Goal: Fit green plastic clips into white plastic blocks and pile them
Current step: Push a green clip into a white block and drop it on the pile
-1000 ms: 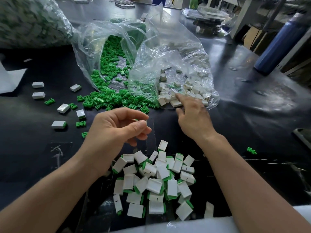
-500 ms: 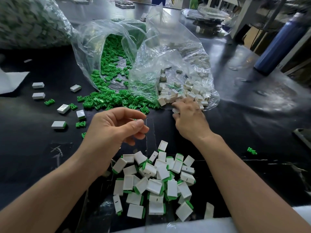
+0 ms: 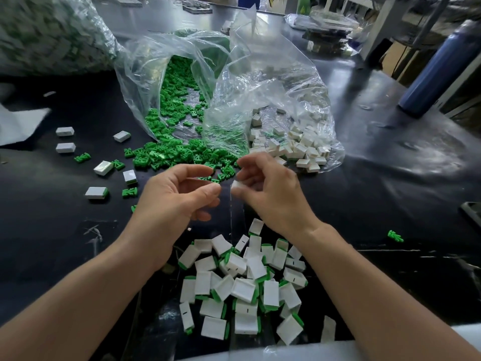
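From beside the dark bench [image 3: 377, 194], I see the person's two hands held close together just above it, fingertips nearly meeting. The right hand [image 3: 273, 196] pinches a single white block [image 3: 237, 185] between thumb and fingers. The left hand [image 3: 174, 201] is curled, its thumb tip drawn toward the forefinger. Whether a clip sits in that pinch I cannot tell (the green by its fingers may be clips lying on the bench behind).

Below the wrists, near the bench edge, lies the pile of fitted blocks [image 3: 242, 290], white with green at their ends, tumbled every which way. Beyond the hands two clear bags lie open. The clip bag [image 3: 156, 82] spills loose green clips [image 3: 179, 155] onto the bench. Just right of it, the block bag [image 3: 299, 105] holds bare white blocks [image 3: 299, 149].

Some scattered blocks [image 3: 65, 131] lie off to the left, one stray clip [image 3: 395, 236] lies far right, and a blue bottle [image 3: 437, 71] stands at the back.
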### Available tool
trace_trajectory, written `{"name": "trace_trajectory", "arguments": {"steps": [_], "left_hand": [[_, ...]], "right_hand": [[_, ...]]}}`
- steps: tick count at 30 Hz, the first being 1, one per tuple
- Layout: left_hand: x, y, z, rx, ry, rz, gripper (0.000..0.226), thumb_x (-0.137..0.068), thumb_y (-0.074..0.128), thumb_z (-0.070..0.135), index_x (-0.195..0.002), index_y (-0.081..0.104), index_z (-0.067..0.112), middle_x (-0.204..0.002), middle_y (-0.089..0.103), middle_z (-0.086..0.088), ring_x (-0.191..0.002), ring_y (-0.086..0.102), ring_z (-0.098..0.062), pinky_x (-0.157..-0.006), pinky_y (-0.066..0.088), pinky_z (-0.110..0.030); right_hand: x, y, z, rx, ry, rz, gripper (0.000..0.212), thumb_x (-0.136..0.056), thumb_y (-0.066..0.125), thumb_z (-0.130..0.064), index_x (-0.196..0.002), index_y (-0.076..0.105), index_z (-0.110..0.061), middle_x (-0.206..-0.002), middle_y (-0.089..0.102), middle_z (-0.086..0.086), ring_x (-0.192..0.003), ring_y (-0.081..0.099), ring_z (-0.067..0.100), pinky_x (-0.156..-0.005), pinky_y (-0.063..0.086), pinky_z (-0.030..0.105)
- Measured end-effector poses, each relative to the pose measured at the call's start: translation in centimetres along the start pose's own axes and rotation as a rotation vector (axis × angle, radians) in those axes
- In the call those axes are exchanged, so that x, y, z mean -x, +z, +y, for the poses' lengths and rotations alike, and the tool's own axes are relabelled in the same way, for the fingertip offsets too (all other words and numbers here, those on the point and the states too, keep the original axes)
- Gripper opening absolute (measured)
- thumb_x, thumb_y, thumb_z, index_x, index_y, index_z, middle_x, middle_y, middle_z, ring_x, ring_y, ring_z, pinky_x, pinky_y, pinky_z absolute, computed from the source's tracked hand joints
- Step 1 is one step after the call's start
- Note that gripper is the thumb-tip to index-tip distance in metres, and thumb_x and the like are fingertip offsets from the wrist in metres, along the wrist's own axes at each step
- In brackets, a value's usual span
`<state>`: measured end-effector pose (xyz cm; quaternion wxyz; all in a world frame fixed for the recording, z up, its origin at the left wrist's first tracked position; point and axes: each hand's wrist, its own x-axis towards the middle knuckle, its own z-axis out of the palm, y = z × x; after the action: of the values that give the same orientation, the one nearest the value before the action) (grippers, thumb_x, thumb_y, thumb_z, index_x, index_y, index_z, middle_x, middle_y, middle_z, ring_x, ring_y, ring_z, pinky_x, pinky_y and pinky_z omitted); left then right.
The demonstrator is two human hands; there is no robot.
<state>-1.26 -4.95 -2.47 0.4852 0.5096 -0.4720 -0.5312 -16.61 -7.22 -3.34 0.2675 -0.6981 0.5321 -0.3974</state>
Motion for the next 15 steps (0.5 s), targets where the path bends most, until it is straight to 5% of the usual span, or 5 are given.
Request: {"name": "trace_trajectory", "arguments": {"steps": [7,10,12,15], "left_hand": [[0.0,0.0,0.0,-0.002,-0.034,-0.03,0.021,-0.076,0.067,0.0,-0.09,0.065,0.015,-0.082,0.073,-0.006,-0.074,0.069,-0.016,-0.065,0.058,-0.026],[-0.1,-0.1,-0.1,0.012,-0.008,0.004,0.024,-0.075,0.065,-0.008,-0.087,0.066,0.012,-0.074,0.072,-0.004,-0.068,0.068,-0.013,-0.059,0.057,-0.022],[-0.2,-0.1,-0.1,0.042,0.001,0.035,0.025,-0.075,0.064,-0.01,-0.086,0.065,0.012,-0.073,0.07,-0.003,-0.068,0.067,-0.013,-0.057,0.055,-0.019],[-0.3,-0.3,-0.2,0.077,0.002,0.063,0.029,-0.077,0.06,-0.015,-0.084,0.065,0.012,-0.079,0.067,-0.007,-0.071,0.067,-0.016,-0.058,0.054,-0.017]], "right_hand": [[1.1,0.8,-1.2,-0.112,-0.142,-0.13,0.033,-0.076,0.068,0.006,-0.108,0.06,0.0,-0.091,0.063,0.005,-0.084,0.062,0.015,-0.078,0.054,0.025],[0.8,0.5,-1.0,-0.112,-0.157,-0.147,0.037,-0.075,0.054,0.016,-0.108,0.06,0.001,-0.093,0.063,0.006,-0.088,0.062,0.016,-0.083,0.053,0.023],[0.5,0.2,-0.7,-0.025,-0.12,-0.101,0.039,-0.077,0.05,0.014,-0.109,0.063,-0.003,-0.096,0.064,0.003,-0.089,0.059,0.01,-0.085,0.048,0.016],[0.1,0.3,0.1,0.228,-0.064,-0.147,0.035,-0.088,0.048,0.0,-0.12,0.06,-0.01,-0.12,0.06,0.004,-0.109,0.053,0.016,-0.097,0.038,0.023]]}}
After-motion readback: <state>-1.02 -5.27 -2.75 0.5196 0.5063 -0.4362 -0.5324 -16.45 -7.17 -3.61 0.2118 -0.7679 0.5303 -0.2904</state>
